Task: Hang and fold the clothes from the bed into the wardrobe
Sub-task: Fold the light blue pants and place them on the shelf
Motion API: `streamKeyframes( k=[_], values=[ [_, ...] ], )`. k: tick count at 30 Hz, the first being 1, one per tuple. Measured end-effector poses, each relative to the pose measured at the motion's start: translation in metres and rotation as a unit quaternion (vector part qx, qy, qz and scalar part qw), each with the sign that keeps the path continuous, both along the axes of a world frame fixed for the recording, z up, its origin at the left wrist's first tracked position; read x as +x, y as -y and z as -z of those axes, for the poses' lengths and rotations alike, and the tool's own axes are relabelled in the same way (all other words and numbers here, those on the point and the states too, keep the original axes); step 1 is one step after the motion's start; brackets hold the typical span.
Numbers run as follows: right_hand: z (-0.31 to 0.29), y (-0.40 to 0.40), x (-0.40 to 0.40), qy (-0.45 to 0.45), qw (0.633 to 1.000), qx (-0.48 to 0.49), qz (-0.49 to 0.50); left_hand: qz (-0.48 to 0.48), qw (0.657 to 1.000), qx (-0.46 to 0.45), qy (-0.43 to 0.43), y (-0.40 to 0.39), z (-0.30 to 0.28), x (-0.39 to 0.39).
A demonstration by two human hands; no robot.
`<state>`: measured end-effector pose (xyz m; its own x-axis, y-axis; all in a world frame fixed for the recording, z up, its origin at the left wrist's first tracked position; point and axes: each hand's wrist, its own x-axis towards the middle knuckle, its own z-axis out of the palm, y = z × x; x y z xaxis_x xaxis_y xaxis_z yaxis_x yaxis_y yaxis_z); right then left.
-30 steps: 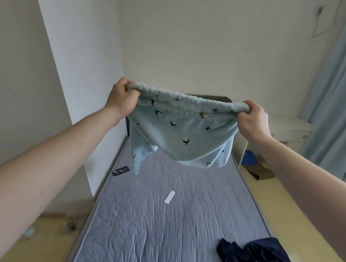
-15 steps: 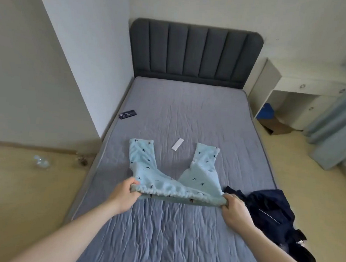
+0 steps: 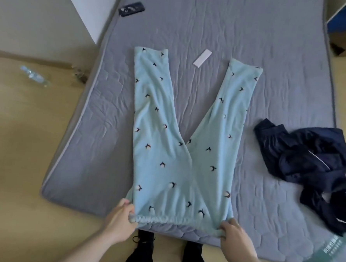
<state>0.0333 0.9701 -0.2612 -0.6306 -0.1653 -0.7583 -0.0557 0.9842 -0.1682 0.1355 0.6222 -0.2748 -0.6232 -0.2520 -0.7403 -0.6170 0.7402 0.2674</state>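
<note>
Light blue pyjama trousers (image 3: 179,151) with small dark bird prints lie flat on the grey bed (image 3: 272,86), legs spread in a V pointing away from me. The elastic waistband sits at the bed's near edge. My left hand (image 3: 120,222) pinches the waistband's left corner. Gripping the waistband's right corner is my right hand (image 3: 236,240). A crumpled dark navy garment (image 3: 311,169) lies on the bed to the right of the trousers.
A white flat remote (image 3: 202,58) lies between the trouser legs. A black phone (image 3: 132,9) lies near the bed's far left edge. An empty plastic bottle (image 3: 32,75) is on the wooden floor to the left. My black shoes (image 3: 144,248) stand at the bed's foot.
The trousers went from held up in the air to laid down and spread flat on the bed. Both hands came down and toward me with the waistband; my view tilted downward.
</note>
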Motion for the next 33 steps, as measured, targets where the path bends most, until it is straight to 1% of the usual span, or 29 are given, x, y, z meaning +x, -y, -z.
streamKeyframes(
  k=[6, 9, 11, 12, 14, 16, 18, 21, 24, 27, 29, 31, 33],
  values=[
    [0.065, 0.006, 0.025, 0.041, 0.998, 0.03, -0.031, -0.011, 0.997, -0.034, 0.065, -0.017, 0.075, 0.032],
    [0.088, 0.012, 0.025, 0.088, 0.994, 0.054, -0.029, -0.01, 0.994, -0.03, 0.108, -0.018, 0.101, 0.036],
    [0.099, 0.015, 0.023, 0.125, 0.99, 0.067, -0.016, -0.027, 0.991, -0.012, 0.131, -0.018, 0.115, 0.034],
    [0.104, 0.017, 0.022, 0.135, 0.988, 0.068, -0.009, -0.048, 0.99, -0.004, 0.133, -0.018, 0.12, 0.032],
    [0.111, 0.021, 0.02, 0.132, 0.99, 0.054, 0.006, -0.124, 0.986, 0.0, 0.108, -0.016, 0.127, 0.024],
    [0.117, 0.028, 0.016, 0.113, 0.993, 0.02, 0.024, -0.205, 0.976, -0.01, 0.07, -0.013, 0.133, 0.015],
    [0.123, 0.035, 0.008, 0.1, 0.994, -0.013, 0.041, -0.266, 0.962, 0.002, 0.061, -0.01, 0.141, 0.007],
    [0.137, 0.044, -0.003, 0.092, 0.994, -0.035, 0.041, -0.335, 0.936, 0.045, 0.103, -0.009, 0.156, -0.004],
    [0.153, 0.046, -0.008, 0.11, 0.993, -0.024, 0.045, -0.374, 0.915, 0.077, 0.13, -0.013, 0.173, -0.004],
    [0.165, 0.044, -0.008, 0.157, 0.987, -0.012, 0.041, -0.386, 0.913, 0.071, 0.111, -0.022, 0.182, 0.003],
    [0.17, 0.043, -0.009, 0.171, 0.984, -0.018, 0.049, -0.383, 0.92, 0.047, 0.07, -0.03, 0.175, 0.006],
    [0.17, 0.041, -0.012, 0.172, 0.982, -0.031, 0.074, -0.347, 0.937, 0.021, 0.012, -0.037, 0.164, 0.008],
    [0.166, 0.036, -0.018, 0.165, 0.978, -0.052, 0.12, -0.3, 0.953, 0.017, -0.047, -0.046, 0.149, 0.008]
  ],
)
